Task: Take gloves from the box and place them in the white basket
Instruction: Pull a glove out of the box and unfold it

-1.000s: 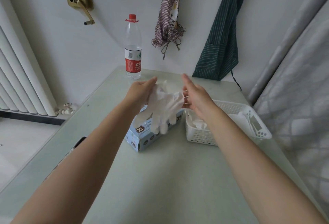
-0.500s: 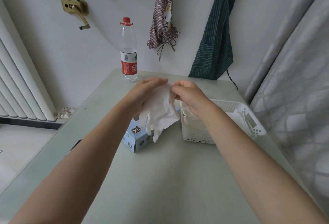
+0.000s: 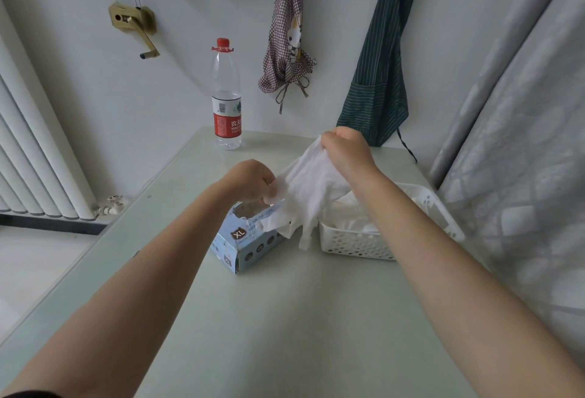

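Now both hands are clenched on a white glove [image 3: 311, 190] above the worktop [image 3: 285, 318], the left hand [image 3: 250, 181] over the box [image 3: 245, 245], the right hand [image 3: 345, 152] raised above the white basket [image 3: 351, 244].

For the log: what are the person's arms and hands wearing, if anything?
Both forearms are bare up to the frame edge, and the left hand and right hand are ungloved, with no rings, watch or bracelet visible. The only clothing in view is a sliver of dark fabric at the bottom left corner, possibly a sleeve edge.
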`<act>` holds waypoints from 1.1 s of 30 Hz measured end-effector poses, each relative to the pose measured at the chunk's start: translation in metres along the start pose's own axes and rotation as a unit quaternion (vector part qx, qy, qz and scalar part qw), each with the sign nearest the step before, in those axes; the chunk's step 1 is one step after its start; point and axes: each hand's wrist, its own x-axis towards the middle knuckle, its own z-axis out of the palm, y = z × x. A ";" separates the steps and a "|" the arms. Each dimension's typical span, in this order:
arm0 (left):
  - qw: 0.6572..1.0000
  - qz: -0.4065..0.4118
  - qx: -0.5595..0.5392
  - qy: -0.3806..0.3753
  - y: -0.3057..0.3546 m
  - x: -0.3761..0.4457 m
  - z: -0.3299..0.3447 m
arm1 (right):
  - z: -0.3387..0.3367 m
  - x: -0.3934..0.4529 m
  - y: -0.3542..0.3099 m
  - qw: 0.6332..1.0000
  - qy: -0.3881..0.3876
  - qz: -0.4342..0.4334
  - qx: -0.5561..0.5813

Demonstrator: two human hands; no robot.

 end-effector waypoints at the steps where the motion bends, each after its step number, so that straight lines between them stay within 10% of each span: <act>1: 1.000 0.016 0.008 -0.017 0.000 0.000 -0.002 | 0.001 0.000 -0.001 1.000 -0.006 -0.007 -0.010; 6: 0.952 0.106 -0.273 -0.085 0.024 -0.003 -0.010 | 0.007 -0.002 -0.006 0.999 -0.047 -0.026 -0.007; 18: 0.875 0.005 -0.430 -0.221 0.006 0.019 0.015 | -0.037 0.020 0.029 0.993 0.074 0.067 0.066; 26: 0.974 -0.057 -0.204 -0.077 0.069 0.070 0.023 | -0.081 0.043 0.109 0.966 0.080 0.234 0.077; 33: 0.985 0.166 0.014 0.052 0.116 0.069 0.095 | -0.103 0.029 0.167 0.968 0.102 0.164 -0.162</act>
